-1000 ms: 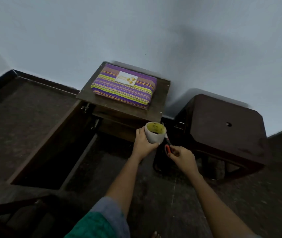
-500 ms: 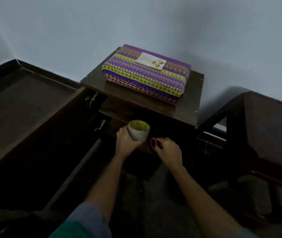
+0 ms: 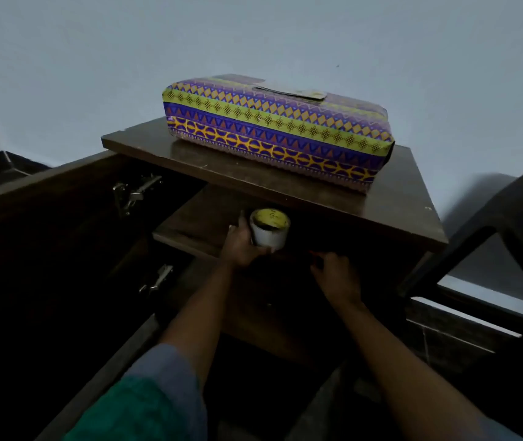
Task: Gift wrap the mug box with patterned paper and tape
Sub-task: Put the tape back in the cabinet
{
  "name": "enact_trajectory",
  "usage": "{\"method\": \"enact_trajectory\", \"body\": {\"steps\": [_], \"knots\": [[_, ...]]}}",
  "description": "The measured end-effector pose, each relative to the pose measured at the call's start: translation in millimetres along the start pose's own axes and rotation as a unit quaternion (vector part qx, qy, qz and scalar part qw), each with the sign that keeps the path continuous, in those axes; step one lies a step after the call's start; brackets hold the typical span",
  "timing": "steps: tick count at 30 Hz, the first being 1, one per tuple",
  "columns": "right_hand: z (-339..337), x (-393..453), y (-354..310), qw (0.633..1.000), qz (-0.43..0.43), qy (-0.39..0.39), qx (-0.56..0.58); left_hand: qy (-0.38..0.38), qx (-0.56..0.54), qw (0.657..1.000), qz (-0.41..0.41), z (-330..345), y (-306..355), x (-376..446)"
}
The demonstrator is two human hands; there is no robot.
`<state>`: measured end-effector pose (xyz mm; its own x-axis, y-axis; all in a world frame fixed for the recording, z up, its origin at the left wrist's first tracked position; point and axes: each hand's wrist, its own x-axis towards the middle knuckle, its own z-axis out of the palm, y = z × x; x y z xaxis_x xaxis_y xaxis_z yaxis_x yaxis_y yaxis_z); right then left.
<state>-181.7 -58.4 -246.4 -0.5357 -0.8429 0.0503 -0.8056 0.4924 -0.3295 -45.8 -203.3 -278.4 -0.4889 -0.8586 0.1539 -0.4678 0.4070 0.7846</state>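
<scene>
The mug box (image 3: 272, 132), wrapped in purple, yellow and green patterned paper with a small card on top, lies on the dark wooden cabinet top (image 3: 409, 198). Below it, my left hand (image 3: 239, 246) grips a white tape roll (image 3: 269, 232) with a yellow core, holding it over the inner shelf (image 3: 195, 224). My right hand (image 3: 336, 278) reaches under the cabinet top into shadow. Its fingers are curled round scissors (image 3: 313, 253), of which only a speck of the red handle shows.
The cabinet door (image 3: 47, 224) stands open to the left, with metal hinges (image 3: 133, 192) on its inner side. A dark wooden stool (image 3: 508, 218) stands close on the right. A pale wall is behind, and the cabinet's inside is very dark.
I have come closer and lower to the cabinet. Both hands moved forward from in front of the cabinet to under its top, carrying the tape roll and scissors to the shelf.
</scene>
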Motion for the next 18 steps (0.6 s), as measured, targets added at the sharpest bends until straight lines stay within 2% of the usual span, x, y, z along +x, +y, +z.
{"method": "enact_trajectory", "body": {"steps": [3,10,13,18], "knots": [[3.4,5.3,-5.0,1.000,0.007,0.009,0.007,-0.019,0.002,1.000,-0.012,1.5,-3.9,8.3],[-1.6,4.0,-14.4,0.999,0.041,-0.025,0.016,-0.023,0.007,0.998,-0.056,-4.6,-3.3,-10.1],[-11.6,-9.5,-30.2,0.997,0.069,-0.016,0.026,0.012,0.012,0.998,-0.058,-22.7,2.9,-39.4],[-30.3,-57.4,-86.9,0.998,0.016,-0.032,0.055,0.079,0.196,0.975,-0.062,-91.6,31.3,-99.5]]}}
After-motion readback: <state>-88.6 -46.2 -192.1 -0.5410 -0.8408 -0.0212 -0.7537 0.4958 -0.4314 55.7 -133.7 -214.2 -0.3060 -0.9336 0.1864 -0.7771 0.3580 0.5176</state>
